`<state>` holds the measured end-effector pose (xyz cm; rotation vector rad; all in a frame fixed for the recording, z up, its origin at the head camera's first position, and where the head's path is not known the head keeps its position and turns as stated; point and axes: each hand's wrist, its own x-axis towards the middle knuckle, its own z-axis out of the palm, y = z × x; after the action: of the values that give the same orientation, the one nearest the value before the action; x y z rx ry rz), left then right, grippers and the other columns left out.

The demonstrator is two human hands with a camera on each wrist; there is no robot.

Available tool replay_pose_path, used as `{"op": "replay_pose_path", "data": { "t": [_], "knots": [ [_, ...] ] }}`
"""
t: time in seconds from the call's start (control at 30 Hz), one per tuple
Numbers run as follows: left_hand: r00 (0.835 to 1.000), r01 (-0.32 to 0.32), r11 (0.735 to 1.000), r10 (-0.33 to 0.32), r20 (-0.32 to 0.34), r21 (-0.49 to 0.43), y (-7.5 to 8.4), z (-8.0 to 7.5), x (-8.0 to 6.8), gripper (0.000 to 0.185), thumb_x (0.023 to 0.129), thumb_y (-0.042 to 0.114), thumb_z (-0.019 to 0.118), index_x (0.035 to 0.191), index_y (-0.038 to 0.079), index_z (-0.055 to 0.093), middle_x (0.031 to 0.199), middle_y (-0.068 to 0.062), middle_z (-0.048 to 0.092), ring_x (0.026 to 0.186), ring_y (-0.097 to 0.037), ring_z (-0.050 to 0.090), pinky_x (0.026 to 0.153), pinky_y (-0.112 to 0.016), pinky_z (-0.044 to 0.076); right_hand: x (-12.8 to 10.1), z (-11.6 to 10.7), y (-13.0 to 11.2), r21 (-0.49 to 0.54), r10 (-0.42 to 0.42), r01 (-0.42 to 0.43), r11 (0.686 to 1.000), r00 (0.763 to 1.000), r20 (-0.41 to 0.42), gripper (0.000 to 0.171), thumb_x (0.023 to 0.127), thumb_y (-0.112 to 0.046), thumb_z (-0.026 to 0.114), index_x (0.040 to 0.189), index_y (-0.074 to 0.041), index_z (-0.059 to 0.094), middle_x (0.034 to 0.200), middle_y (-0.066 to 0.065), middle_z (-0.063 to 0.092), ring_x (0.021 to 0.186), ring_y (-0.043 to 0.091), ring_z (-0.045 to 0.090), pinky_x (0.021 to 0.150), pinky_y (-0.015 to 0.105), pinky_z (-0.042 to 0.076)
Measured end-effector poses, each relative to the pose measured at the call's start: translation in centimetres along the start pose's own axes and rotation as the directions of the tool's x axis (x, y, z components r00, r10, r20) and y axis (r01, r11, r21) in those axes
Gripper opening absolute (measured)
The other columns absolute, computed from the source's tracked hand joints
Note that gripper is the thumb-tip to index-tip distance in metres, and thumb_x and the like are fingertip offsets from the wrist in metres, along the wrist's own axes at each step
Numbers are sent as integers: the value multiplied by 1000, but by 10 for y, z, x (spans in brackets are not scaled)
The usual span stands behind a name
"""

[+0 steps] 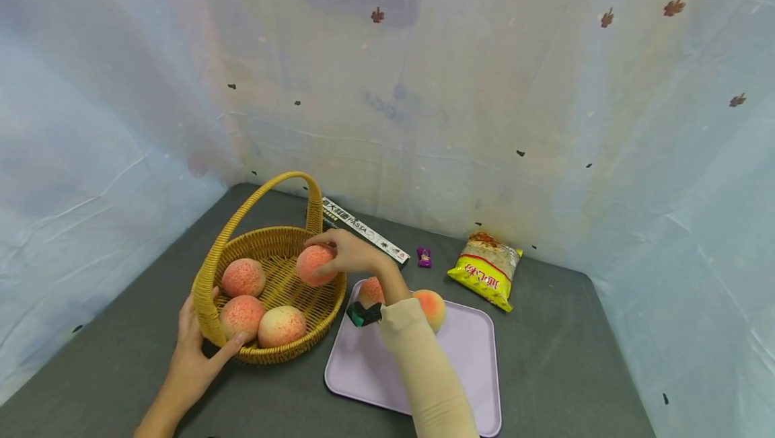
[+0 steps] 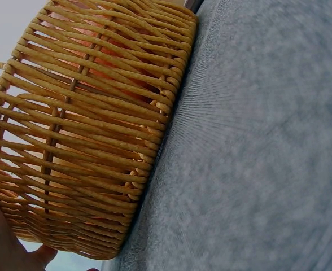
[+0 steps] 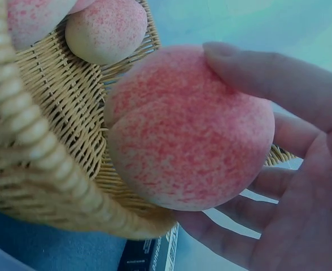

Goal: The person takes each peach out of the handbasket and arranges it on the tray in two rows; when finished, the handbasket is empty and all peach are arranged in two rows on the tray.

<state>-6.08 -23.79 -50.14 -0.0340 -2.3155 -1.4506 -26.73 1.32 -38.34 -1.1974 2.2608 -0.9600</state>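
Observation:
My right hand (image 1: 354,254) holds a pink-red peach (image 1: 314,265) over the right side of a yellow woven basket (image 1: 280,278). In the right wrist view the thumb lies on top of this peach (image 3: 191,130) and the fingers curl round its far side. Inside the basket sit three more peaches, among them a paler one (image 1: 282,326) at the front. My left hand (image 1: 195,365) grips the basket's near left rim at the foot of its handle, thumb over the edge. The left wrist view shows the woven wall (image 2: 92,130) close up, with part of that hand at its side.
A lilac tray (image 1: 472,371) stands right of the basket, with two peaches on it, one (image 1: 430,308) partly behind my right sleeve. Behind lie a black-and-white pasta box (image 1: 369,233), a small purple wrapped sweet (image 1: 424,257) and a yellow food packet (image 1: 486,270). Pale sheeting hangs round the dark table.

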Motion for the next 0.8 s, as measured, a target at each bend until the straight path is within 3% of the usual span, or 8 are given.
{"op": "replay_pose_path", "data": {
  "t": [0.2, 0.8],
  "knots": [
    [999, -29, 1000, 29, -23, -7, -7, 1, -1, 91, 79, 0, 80, 156, 15, 34, 164, -2, 4, 149, -19, 4, 105, -75, 12, -7, -4, 0, 32, 6, -5, 999, 1000, -11, 51, 87, -15, 78, 136, -12, 62, 133, 4, 60, 108, 10, 57, 86, 25, 50],
    [1000, -26, 1000, 26, -13, 2, -6, 1, 0, 91, 81, 3, 80, 157, 17, 32, 164, -2, 2, 149, -20, 3, 102, -78, 13, -13, -10, 2, 77, -10, 11, 997, 1000, -16, 52, 87, -15, 78, 136, -10, 62, 133, 4, 59, 107, 10, 59, 86, 27, 51]
  ]
}}
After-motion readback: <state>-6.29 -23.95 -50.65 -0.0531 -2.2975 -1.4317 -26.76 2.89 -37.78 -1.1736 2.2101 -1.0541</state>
